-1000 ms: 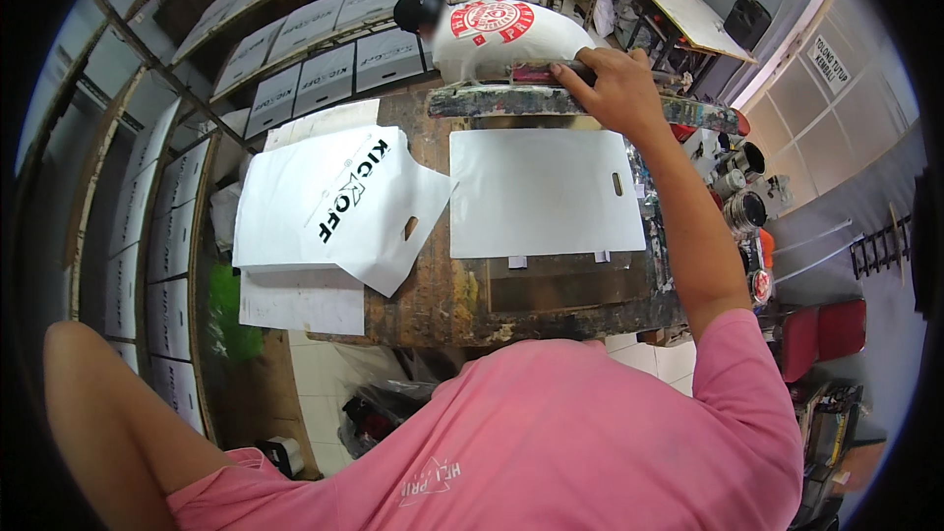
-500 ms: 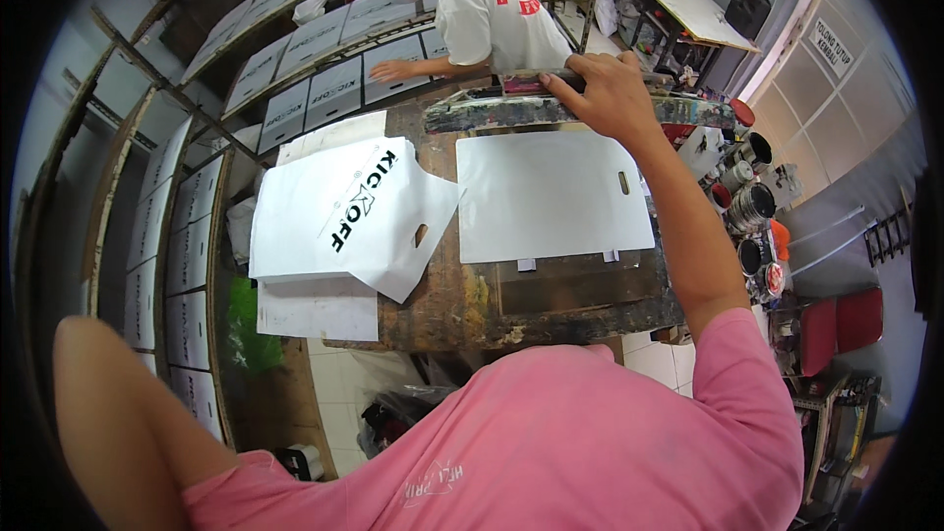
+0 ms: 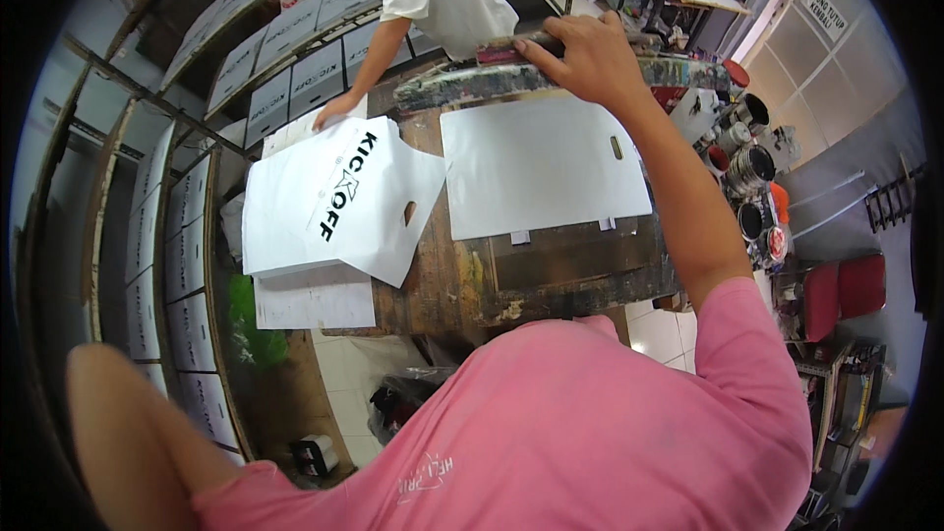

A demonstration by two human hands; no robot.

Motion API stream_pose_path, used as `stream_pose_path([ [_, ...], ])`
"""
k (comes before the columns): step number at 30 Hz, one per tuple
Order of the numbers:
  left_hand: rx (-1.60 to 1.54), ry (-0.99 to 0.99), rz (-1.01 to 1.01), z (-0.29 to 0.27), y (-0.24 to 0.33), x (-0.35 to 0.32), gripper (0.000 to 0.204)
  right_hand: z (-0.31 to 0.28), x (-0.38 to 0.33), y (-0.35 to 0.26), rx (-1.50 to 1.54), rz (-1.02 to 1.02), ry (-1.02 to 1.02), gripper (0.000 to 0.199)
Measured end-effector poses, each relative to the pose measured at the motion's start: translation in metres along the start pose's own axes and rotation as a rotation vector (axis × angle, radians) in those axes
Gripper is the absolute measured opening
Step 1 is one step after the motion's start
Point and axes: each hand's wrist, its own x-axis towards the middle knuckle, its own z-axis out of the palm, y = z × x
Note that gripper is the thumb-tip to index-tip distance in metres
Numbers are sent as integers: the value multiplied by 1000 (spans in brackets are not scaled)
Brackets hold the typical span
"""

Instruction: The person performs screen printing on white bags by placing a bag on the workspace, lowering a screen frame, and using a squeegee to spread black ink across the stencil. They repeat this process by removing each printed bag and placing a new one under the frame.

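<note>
At the far side of the table, my right hand (image 3: 588, 57) is closed round the bar of a squeegee (image 3: 500, 52). Just below that hand, a paint-stained screen frame (image 3: 442, 87) is seen edge-on. A blank white bag (image 3: 536, 167) with a cut-out handle lies flat on the table in front of the frame. To its left, a stack of white bags (image 3: 285, 216) carries black print on its top bag. A co-worker's hand (image 3: 339, 110) reaches the far edge of that stack. My left arm bends at the lower left; its hand is out of sight.
The worn wooden table (image 3: 423, 285) spans the middle. Racks with printed white bags (image 3: 315, 84) stand at the back and left. Open ink cans (image 3: 752, 162) crowd the right side, near red chairs (image 3: 855, 285). The co-worker (image 3: 442, 0) stands across the table.
The co-worker has moved left, and their hand has gone from the rack to the far edge of the bag stack. My right hand stays on the squeegee; the view has shifted slightly.
</note>
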Motion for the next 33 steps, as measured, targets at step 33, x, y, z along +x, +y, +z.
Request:
stream_pose_path([
  [33, -2069, 2226, -1018, 408, -319, 71, 142, 353, -66, 122, 89, -52, -524, 34],
])
